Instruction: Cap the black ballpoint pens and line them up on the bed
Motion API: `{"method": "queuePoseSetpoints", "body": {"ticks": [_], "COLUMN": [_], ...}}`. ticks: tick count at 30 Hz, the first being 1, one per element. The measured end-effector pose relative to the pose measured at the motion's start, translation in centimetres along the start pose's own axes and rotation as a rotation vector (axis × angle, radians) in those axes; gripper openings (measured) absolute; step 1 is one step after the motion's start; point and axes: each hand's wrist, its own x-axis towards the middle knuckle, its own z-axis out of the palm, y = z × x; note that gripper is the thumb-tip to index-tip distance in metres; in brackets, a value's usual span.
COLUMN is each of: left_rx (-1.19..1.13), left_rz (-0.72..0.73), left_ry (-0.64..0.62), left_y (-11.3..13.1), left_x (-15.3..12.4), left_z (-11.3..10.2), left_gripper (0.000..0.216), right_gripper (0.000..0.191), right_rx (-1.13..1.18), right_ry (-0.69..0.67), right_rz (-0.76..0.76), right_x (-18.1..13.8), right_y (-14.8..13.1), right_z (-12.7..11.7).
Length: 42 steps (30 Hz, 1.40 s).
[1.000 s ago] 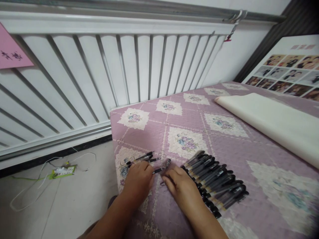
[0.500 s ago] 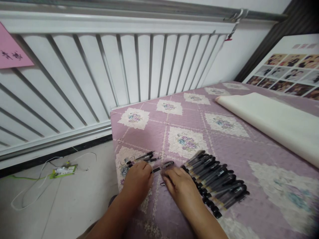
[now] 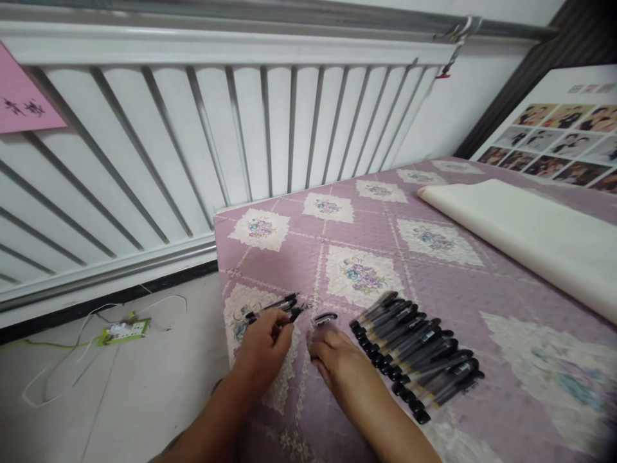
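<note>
My left hand [image 3: 264,341] is closed, thumb against fingers, near the table's left edge. A dark pen [image 3: 295,314] pokes out past its fingertips, most of it hidden by the hand. Several more black pens [image 3: 277,303] lie just beyond those fingers. My right hand [image 3: 340,360] has its fingers curled down close to the cloth. From its fingertips shows the black cap end of a pen [image 3: 326,317]; the rest is covered or blurred. To the right of this hand lies a slanting row of capped gel pens [image 3: 414,347] with clear barrels, side by side.
A purple flowered cloth [image 3: 289,263] covers the table. A folded cream sheet [image 3: 520,231] lies at right, with a photo board [image 3: 559,141] behind it. A white radiator [image 3: 270,128] stands along the wall. On the floor at left are a power strip [image 3: 124,330] and cables.
My left hand has turned slightly and drawn its fingers in, and the pen end at its fingertips now points farther away. My right hand has shifted a little left and curled more.
</note>
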Motion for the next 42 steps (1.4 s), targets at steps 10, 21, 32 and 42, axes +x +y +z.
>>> {"method": "queuePoseSetpoints", "body": {"ticks": [10,21,32,42], "left_rx": [-0.384,-0.224,-0.181,-0.173], "left_rz": [-0.158,0.012,0.042,0.054], "left_ry": [-0.190,-0.265,-0.268,-0.297], "left_y": [0.6,1.2,1.4,1.4], "left_x": [-0.1,-0.5,-0.5,-0.7], "left_z": [1.5,1.2,1.2,1.0], "left_gripper": [0.020,0.016,0.015,0.016], "right_gripper": [0.024,0.030,0.029,0.025], "right_rx": [0.379,1.408,1.247,1.172], "right_ry": [0.307,0.510,0.404,0.314], "right_rz": [0.194,0.664,0.609,0.550], "right_x": [-0.1,0.0,0.0,0.0], "right_y": [0.8,0.9,0.2,0.0], "right_z": [-2.1,-2.2,-2.8,-2.8]}}
